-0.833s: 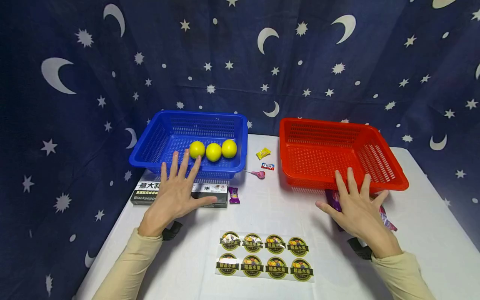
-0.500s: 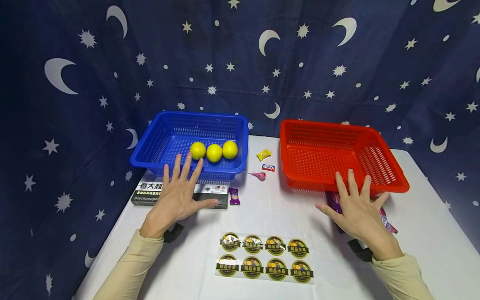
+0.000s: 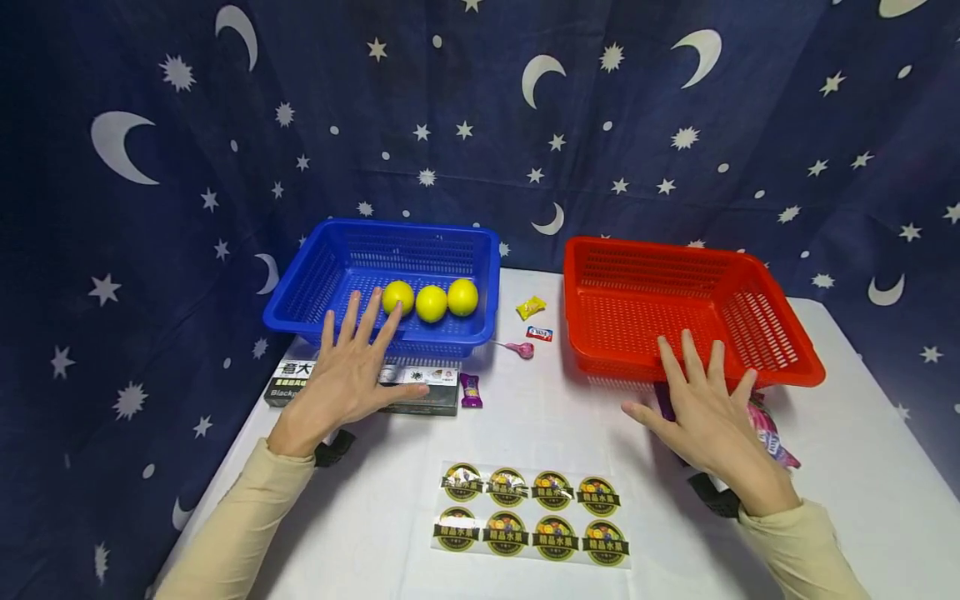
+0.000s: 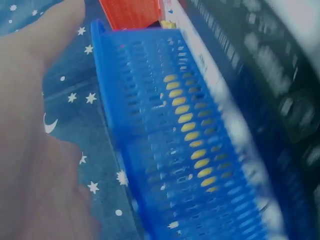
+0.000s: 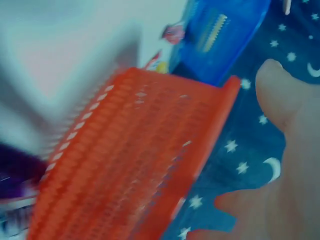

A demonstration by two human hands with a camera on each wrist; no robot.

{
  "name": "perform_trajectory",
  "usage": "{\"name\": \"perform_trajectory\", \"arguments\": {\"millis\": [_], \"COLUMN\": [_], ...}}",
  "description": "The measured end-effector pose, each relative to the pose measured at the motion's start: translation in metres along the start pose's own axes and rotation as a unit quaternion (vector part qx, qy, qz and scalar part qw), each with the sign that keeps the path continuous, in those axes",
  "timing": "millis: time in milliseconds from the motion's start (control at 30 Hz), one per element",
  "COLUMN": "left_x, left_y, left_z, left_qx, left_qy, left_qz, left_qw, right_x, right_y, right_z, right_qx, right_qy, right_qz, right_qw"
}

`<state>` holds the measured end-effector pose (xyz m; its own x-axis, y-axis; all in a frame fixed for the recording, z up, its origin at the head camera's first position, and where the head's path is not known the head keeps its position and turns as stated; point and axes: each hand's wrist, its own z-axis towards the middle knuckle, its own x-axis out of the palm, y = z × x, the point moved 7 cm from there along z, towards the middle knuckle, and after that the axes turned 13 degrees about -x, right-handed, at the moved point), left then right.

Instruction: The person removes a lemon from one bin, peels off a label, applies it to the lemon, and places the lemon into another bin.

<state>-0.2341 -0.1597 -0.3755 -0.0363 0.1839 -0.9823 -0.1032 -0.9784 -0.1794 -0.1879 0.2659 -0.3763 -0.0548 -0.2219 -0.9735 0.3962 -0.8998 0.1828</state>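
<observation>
Open table btwn blue basket (image 3: 480, 275) & red basket (image 3: 573, 292), only small candies (image 3: 529, 307) there.

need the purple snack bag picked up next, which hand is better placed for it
Right, probably: the right hand hovers directly over the snack bag by the red basket; the left hand is across the table.

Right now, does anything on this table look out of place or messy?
Mostly tidy. Three lemons sit in a row in the blue basket; the red basket holds nothing visible. Odd bits: loose candies lie between the baskets, and a purple wrapper is partly tucked under the red basket beneath the right hand.
</observation>
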Motion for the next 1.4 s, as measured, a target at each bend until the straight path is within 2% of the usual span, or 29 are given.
{"name": "perform_trajectory", "arguments": {"millis": [67, 167, 267, 333, 400, 500, 633, 733, 900, 1200, 1400], "left_x": [-0.012, -0.035, -0.058, -0.066, -0.066, -0.056, -0.03, -0.014, 0.002, 0.017, 0.018], "left_y": [0.003, 0.004, 0.003, 0.004, 0.007, 0.019, 0.033, 0.038, 0.04, 0.039, 0.04], "left_z": [0.008, 0.029, 0.061, 0.085, 0.111, 0.144, 0.173, 0.183, 0.188, 0.191, 0.195], "left_qx": [0.016, 0.043, 0.072, 0.093, 0.101, 0.094, 0.069, 0.05, 0.023, 0.016, 0.021], "left_qy": [0.005, 0.013, 0.024, 0.039, 0.066, 0.12, 0.199, 0.237, 0.258, 0.26, 0.242], "left_qz": [-0.021, -0.046, -0.04, -0.026, -0.012, 0.007, 0.028, 0.042, 0.056, 0.054, 0.034], "left_qw": [0.9996, 0.9979, 0.9963, 0.9946, 0.9926, 0.9882, 0.9772, 0.9693, 0.9644, 0.9639, 0.9695], "right_x": [-0.005, -0.01, -0.01, -0.005, 0.002, 0.015, 0.032, 0.04, 0.044, 0.045, 0.046], "right_y": [0.014, 0.043, 0.074, 0.094, 0.112, 0.131, 0.137, 0.134, 0.133, 0.133, 0.133], "right_z": [0.011, 0.035, 0.064, 0.085, 0.103, 0.128, 0.144, 0.148, 0.151, 0.151, 0.151], "right_qx": [-0.027, -0.077, -0.129, -0.163, -0.189, -0.206, -0.192, -0.176, -0.174, -0.171, -0.172], "right_qy": [-0.021, -0.055, -0.08, -0.092, -0.096, -0.088, -0.072, -0.07, -0.073, -0.069, -0.069], "right_qz": [0.021, 0.052, 0.066, 0.064, 0.061, 0.058, 0.061, 0.07, 0.086, 0.089, 0.088], "right_qw": [0.999, 0.994, 0.986, 0.98, 0.975, 0.973, 0.977, 0.979, 0.978, 0.979, 0.979]}}
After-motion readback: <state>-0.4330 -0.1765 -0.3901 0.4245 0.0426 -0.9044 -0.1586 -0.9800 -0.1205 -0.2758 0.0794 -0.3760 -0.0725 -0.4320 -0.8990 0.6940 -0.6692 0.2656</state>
